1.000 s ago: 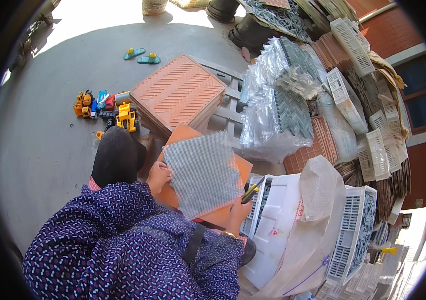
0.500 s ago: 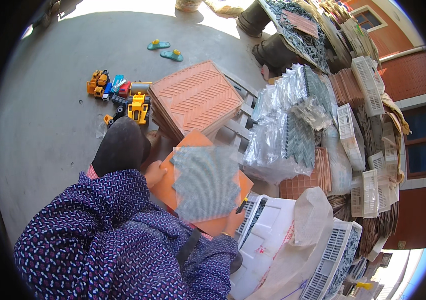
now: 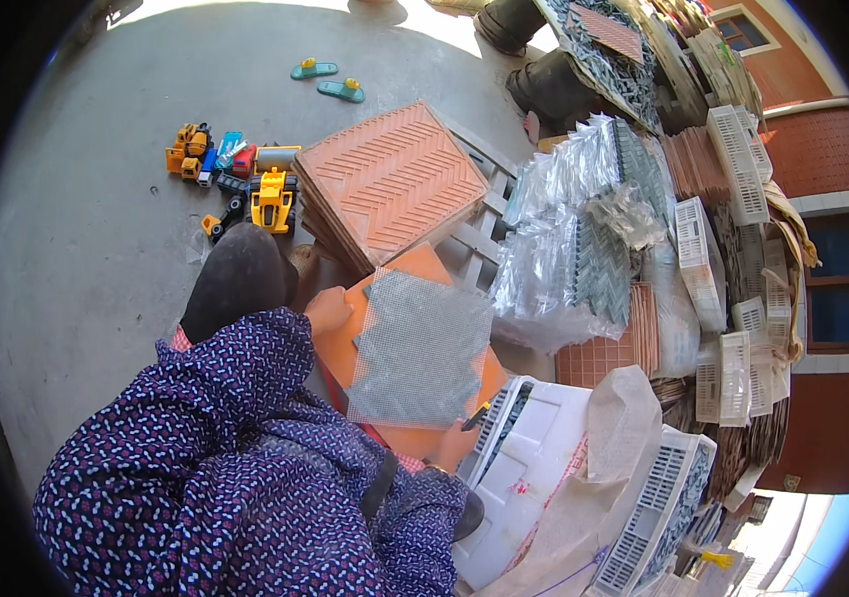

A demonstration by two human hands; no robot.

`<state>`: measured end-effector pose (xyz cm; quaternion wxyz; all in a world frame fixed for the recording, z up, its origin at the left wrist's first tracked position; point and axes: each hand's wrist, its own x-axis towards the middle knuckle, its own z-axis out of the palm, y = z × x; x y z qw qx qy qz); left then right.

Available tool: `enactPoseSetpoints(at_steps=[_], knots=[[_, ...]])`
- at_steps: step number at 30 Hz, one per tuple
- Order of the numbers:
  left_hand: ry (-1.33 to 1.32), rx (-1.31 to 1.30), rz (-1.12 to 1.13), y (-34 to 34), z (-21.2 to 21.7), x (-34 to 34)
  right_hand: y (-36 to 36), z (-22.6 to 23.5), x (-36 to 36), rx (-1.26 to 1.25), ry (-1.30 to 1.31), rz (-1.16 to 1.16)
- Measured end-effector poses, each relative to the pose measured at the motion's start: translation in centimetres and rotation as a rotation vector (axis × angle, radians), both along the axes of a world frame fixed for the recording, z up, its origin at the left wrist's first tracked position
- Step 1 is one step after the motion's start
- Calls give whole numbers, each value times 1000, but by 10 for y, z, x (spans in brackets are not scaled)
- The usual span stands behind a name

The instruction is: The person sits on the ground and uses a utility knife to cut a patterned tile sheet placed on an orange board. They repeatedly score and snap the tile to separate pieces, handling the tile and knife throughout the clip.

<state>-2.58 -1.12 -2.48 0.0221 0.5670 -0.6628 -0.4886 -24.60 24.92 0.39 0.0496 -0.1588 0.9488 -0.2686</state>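
Note:
An orange square board lies tilted over my lap. On it sits a sheet of grey-green tile pieces with zigzag edges, covered by a pale mesh sheet. My left hand grips the board's left edge beside the mesh. At the board's lower right, my right hand is closed round a slim yellow-and-black tool, whose exact kind I cannot make out. The tool's yellow end points up and to the right, away from the mesh.
Ahead stands a stack of terracotta-coloured grooved moulds. Toy trucks and green slippers lie on the floor. Plastic-wrapped tile sheets are piled to the right. White crates stand close by my right arm.
The board and mesh have turned slightly clockwise and moved up and right in view. My left hand has moved up with the board's edge. The right hand still holds the tool.

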Motion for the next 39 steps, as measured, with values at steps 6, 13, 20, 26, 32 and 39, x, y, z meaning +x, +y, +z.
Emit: enactPoseSetpoints(at_steps=[6, 13, 20, 26, 32, 39], knots=[[200, -845, 36, -24, 36, -29, -16, 37, 6, 23, 96, 145], [351, -327, -154, -67, 26, -39, -114, 69, 50, -416, -717, 421], [446, -263, -33, -64, 11, -38, -184, 67, 75, -172, -702, 592], [460, -253, 38, -63, 4, -43, -212, 60, 84, 168, -355, 799], [414, -150, 102, -62, 4, -45, -228, 73, 96, 334, -160, 863], [398, -160, 177, -56, 4, -51, -229, 65, 101, 349, -72, 857]])
